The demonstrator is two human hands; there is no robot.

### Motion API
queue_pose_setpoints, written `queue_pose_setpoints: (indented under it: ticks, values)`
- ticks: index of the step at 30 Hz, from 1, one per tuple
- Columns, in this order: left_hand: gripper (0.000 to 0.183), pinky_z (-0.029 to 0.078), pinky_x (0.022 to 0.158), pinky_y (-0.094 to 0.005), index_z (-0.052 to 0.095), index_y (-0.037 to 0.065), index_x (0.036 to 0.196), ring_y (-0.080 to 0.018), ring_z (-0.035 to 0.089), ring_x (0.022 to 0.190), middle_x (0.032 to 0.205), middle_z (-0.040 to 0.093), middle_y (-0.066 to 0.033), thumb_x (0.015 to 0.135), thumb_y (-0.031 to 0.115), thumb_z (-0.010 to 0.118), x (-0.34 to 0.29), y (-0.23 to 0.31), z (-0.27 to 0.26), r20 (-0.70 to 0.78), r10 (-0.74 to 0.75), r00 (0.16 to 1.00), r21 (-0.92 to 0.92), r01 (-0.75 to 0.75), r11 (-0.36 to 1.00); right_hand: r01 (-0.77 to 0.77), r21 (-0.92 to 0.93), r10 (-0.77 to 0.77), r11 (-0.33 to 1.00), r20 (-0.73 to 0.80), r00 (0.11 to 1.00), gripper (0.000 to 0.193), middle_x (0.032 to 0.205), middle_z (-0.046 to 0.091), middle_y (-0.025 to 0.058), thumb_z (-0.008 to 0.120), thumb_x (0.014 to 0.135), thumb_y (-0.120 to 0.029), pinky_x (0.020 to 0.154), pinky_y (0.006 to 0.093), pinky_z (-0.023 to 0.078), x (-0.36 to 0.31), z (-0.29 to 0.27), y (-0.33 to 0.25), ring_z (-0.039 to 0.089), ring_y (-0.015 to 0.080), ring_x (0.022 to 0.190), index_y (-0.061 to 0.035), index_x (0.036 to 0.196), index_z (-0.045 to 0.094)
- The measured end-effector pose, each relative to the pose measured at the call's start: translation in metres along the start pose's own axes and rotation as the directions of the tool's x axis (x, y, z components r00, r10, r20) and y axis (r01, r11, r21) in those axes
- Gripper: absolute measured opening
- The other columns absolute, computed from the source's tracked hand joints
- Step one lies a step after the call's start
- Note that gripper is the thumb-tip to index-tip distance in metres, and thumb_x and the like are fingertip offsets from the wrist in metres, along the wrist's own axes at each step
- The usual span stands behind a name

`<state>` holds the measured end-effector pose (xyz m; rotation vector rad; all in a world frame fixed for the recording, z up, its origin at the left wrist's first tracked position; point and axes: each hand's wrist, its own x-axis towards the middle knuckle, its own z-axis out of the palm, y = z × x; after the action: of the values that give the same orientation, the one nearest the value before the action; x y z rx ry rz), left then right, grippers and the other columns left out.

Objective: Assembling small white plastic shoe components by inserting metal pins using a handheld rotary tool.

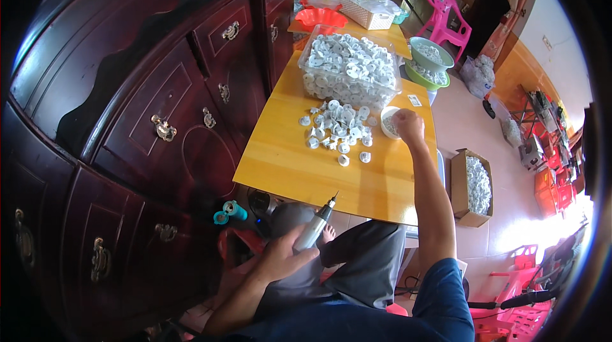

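Observation:
My left hand (281, 256) is wrapped round a grey, pen-shaped electric screwdriver (312, 228). Its black nose and thin bit point up toward the table's near edge, above my lap. Over the right side of the table, my right hand (408, 124) is at the rim of a small white bowl (387, 117) with small pieces in it. The fingers are closed and bent down into the bowl; whatever they pinch is hidden. Left of the bowl lies a loose pile of small white plastic parts (340, 123), with one single part (343, 160) nearer to me.
A clear plastic bin (382, 96) heaped with white parts stands behind the pile on the yellow table (287, 144). Dark wooden cabinets (146, 106) line the left. On the right are stacked basins (433, 55) and a cardboard box (460, 189) of parts on the floor.

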<state>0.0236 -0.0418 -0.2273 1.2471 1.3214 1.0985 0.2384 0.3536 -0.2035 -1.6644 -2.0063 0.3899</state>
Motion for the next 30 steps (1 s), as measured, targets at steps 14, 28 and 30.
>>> queue_pose_setpoints:
  ticks: [14,28,30]
  values:
    - [0.032,0.047,0.091,-0.031,0.057,0.001,0.116,-0.0141,0.063,0.099,0.102,0.066,-0.0049,0.086,0.007,0.065,-0.004,0.022,0.009,-0.031,0.125,0.992,0.007,-0.125,0.992,-0.367,0.909,-0.002,0.198,0.374,0.927,0.01,0.093,0.067,0.0046,0.062,0.093,-0.007,0.061,0.0198,0.047,-0.183,0.034,-0.05,0.061,0.0091,0.072,-0.0044,0.102,0.063]
    - [0.033,0.05,0.088,-0.03,0.057,0.002,0.119,-0.0125,0.065,0.094,0.098,0.068,-0.0038,0.088,0.012,0.066,-0.006,0.023,0.007,-0.03,0.057,0.998,0.019,-0.056,0.998,-0.436,0.9,-0.144,0.009,0.433,0.89,0.003,0.094,0.065,0.0051,0.058,0.096,-0.008,0.065,0.0202,0.053,-0.218,0.047,-0.064,0.062,0.0109,0.075,-0.0075,0.099,0.057]
    - [0.033,0.05,0.088,-0.03,0.057,0.001,0.118,-0.0127,0.065,0.094,0.098,0.068,-0.004,0.088,0.012,0.066,-0.006,0.023,0.008,-0.046,0.077,0.996,0.016,-0.077,0.997,-0.45,0.893,-0.117,-0.009,0.446,0.887,0.001,0.092,0.064,0.0045,0.057,0.096,-0.007,0.066,0.0213,0.052,-0.22,0.045,-0.068,0.062,0.0115,0.076,-0.0075,0.097,0.057]
